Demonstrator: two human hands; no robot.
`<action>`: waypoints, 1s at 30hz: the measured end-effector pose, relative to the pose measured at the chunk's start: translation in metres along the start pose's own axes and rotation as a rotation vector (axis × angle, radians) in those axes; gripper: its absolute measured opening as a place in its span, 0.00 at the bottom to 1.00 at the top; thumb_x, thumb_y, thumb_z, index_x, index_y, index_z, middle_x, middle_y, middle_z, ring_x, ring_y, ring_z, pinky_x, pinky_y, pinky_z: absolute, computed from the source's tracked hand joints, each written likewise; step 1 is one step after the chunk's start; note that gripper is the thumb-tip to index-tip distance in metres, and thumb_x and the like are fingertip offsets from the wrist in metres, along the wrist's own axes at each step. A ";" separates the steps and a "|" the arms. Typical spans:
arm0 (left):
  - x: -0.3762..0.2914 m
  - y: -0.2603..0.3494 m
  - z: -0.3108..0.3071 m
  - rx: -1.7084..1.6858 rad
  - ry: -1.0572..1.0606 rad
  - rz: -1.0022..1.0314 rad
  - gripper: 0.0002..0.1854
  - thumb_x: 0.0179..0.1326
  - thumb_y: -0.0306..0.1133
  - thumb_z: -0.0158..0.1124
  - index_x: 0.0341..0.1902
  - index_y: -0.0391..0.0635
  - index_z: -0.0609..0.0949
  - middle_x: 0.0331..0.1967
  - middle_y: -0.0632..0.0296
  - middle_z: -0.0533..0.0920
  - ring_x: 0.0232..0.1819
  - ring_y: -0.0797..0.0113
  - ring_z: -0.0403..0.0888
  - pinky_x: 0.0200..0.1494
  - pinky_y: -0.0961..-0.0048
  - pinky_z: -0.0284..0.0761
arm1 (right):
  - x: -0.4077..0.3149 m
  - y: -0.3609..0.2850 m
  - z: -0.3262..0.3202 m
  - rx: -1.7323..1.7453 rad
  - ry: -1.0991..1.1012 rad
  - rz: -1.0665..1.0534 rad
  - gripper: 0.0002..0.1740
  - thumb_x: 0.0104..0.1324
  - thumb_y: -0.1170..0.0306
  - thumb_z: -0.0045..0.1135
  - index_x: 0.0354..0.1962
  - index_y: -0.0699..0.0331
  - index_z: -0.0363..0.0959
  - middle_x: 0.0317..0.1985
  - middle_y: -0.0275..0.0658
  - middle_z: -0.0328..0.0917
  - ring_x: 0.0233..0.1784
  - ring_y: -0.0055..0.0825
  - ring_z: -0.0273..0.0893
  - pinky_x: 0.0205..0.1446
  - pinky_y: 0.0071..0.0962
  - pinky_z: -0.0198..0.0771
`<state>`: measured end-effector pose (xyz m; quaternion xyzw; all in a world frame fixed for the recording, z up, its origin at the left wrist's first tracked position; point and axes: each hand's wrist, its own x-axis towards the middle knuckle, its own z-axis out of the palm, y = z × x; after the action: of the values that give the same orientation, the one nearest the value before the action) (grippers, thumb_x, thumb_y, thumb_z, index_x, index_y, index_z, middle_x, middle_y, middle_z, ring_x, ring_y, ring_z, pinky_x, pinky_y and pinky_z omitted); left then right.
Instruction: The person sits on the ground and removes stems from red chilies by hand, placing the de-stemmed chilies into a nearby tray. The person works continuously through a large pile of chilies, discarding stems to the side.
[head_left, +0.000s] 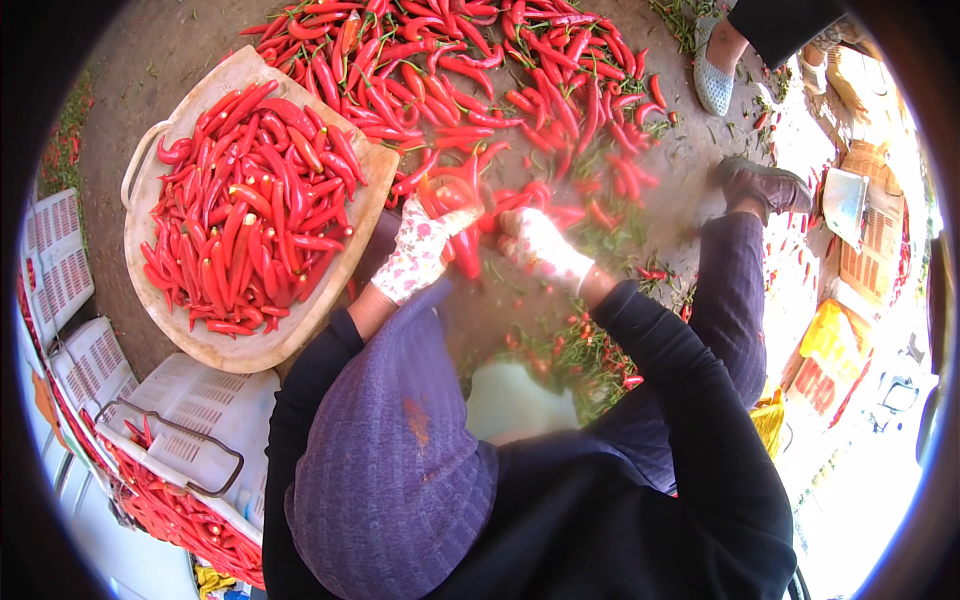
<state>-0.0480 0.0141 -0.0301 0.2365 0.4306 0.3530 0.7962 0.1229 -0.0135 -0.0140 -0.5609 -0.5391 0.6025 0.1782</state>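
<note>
My left hand (426, 244), in a white glove with a pink floral print, is closed around several red chili peppers (451, 196), some hanging below the fingers. Close to its right is my right hand (541, 247) in a matching glove, fingers curled at the stem side of other red peppers; whether it grips one cannot be told through the blur. A large pale scoop-shaped basket (377, 176) with a side handle, heaped with red peppers (251, 217), lies left of my left hand. Beyond both hands spreads a loose pile of red peppers with green stems (450, 82) on the ground.
White plastic crates (202, 390) stand at the lower left, one holding peppers. Green stems and bits (592, 352) litter the ground by my legs. Another person's foot in a light perforated shoe (712, 71) is at the upper right. More crates (870, 247) line the far right.
</note>
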 end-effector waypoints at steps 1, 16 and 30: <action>-0.004 0.004 0.002 0.200 0.000 0.054 0.10 0.51 0.22 0.63 0.37 0.44 0.74 0.39 0.61 0.78 0.39 0.71 0.77 0.38 0.75 0.75 | -0.001 0.002 0.009 0.098 -0.008 0.063 0.08 0.56 0.76 0.44 0.29 0.71 0.71 0.22 0.37 0.73 0.23 0.22 0.71 0.23 0.25 0.65; -0.024 0.026 -0.044 -0.473 0.076 -0.142 0.26 0.53 0.18 0.53 0.58 0.42 0.64 0.42 0.56 0.75 0.46 0.61 0.74 0.51 0.61 0.71 | 0.144 -0.004 -0.027 -1.090 0.405 -0.318 0.05 0.52 0.75 0.49 0.28 0.64 0.72 0.23 0.45 0.73 0.29 0.36 0.78 0.27 0.32 0.71; 0.009 0.025 -0.019 -0.001 0.056 -0.041 0.27 0.52 0.22 0.61 0.57 0.38 0.67 0.39 0.57 0.79 0.37 0.67 0.78 0.40 0.72 0.77 | 0.088 -0.042 -0.050 0.058 0.375 -0.055 0.05 0.53 0.78 0.57 0.28 0.73 0.73 0.19 0.36 0.74 0.22 0.17 0.67 0.25 0.22 0.64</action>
<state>-0.0696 0.0383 -0.0274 0.2174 0.4573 0.3431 0.7911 0.1235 0.0959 -0.0105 -0.6432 -0.4939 0.4975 0.3079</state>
